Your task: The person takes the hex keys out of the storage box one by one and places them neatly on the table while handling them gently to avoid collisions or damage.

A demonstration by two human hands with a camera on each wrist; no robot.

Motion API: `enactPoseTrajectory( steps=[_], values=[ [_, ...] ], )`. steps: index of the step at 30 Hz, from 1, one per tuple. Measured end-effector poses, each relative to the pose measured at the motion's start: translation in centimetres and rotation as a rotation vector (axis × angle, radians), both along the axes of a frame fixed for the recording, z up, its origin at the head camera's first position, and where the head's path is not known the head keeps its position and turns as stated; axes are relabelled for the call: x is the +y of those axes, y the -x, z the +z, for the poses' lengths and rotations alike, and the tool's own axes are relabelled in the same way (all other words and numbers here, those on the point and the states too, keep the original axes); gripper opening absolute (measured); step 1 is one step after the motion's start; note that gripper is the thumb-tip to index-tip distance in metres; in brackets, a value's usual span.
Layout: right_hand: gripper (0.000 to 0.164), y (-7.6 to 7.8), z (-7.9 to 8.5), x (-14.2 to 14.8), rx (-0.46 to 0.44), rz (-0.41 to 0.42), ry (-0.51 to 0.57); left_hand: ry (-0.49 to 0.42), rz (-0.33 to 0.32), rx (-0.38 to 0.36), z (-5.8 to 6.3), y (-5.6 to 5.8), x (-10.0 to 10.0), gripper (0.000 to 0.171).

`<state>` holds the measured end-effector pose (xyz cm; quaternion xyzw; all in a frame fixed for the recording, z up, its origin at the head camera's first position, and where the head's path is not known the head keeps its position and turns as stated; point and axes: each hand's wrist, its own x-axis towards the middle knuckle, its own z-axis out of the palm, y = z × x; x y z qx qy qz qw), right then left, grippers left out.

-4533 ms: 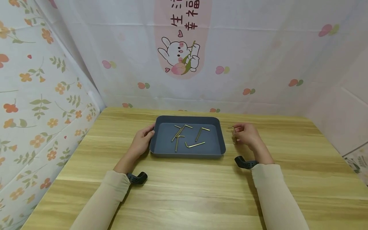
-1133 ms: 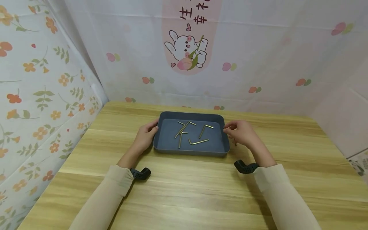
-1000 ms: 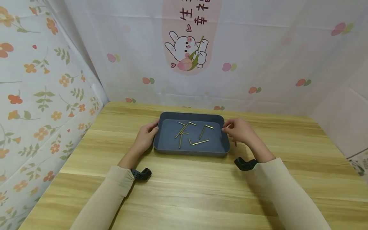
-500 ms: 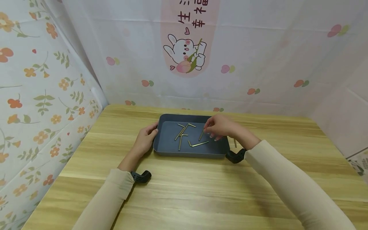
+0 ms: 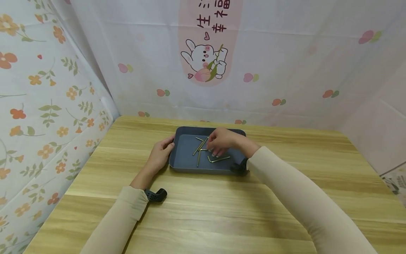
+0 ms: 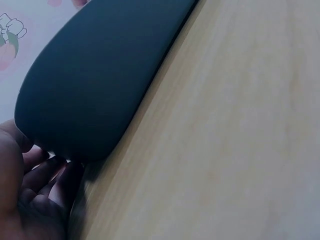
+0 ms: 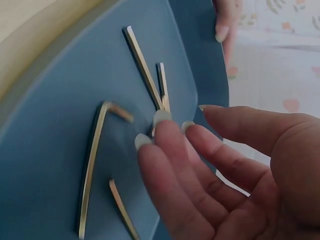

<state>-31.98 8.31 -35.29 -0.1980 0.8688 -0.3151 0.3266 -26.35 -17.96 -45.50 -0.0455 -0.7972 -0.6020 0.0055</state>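
Observation:
A dark blue-grey tray [image 5: 190, 170] lies on the table, holding several brass-coloured hex keys, L-shaped. My left hand [image 5: 158, 156] grips its left wall, thumb at the rim and fingers outside. My right hand [image 5: 222, 140] is over the middle of the tray with nothing between thumb and fingers. In the right wrist view its fingertips are right by two crossed hex keys [image 7: 142, 65], thumb held apart. One hex key [image 5: 198, 159] is just left of the hand, another hex key [image 5: 219, 160] in front of it. The hand hides the tray's right-hand key.
The wooden table [image 5: 196, 211] extends around the tray. Behind it hangs a white printed curtain [image 5: 269, 63], with a floral cloth [image 5: 57, 106] along the left. The right sleeve [image 5: 285, 183] crosses the table at the tray's right.
The right hand has moved left from beside the tray to above its middle, having let go of a hex key on the table at right. The left hand stays on the tray.

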Motion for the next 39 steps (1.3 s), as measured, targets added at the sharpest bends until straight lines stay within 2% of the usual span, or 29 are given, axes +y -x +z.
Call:
enactPoseTrajectory(
  steps=[7, 15, 21, 29, 39],
  values=[
    [0.028, 0.0, -0.7, -2.1, -0.031, 0.018, -0.039, 0.003, 0.009, 0.030, -0.4, 0.1, -0.2, 0.048],
    [0.023, -0.3, -1.5, -3.2, 0.023, -0.007, -0.129, 0.004, 0.004, 0.031, -0.3, 0.1, 0.0, 0.048],
    [0.021, -0.2, -1.9, -3.6, 0.098, -0.012, -0.186, 0.000, 0.003, 0.028, -0.3, 0.0, -0.1, 0.048],
    [0.040, 0.0, -2.0, -4.6, 0.211, 0.047, -0.262, 0.013, 0.006, 0.042, -0.2, 0.0, -0.2, 0.047],
    [0.040, -0.3, -2.2, -5.8, 0.303, 0.060, -0.300, 0.005, 0.003, 0.032, -0.2, 0.0, -0.2, 0.047]
  ],
)
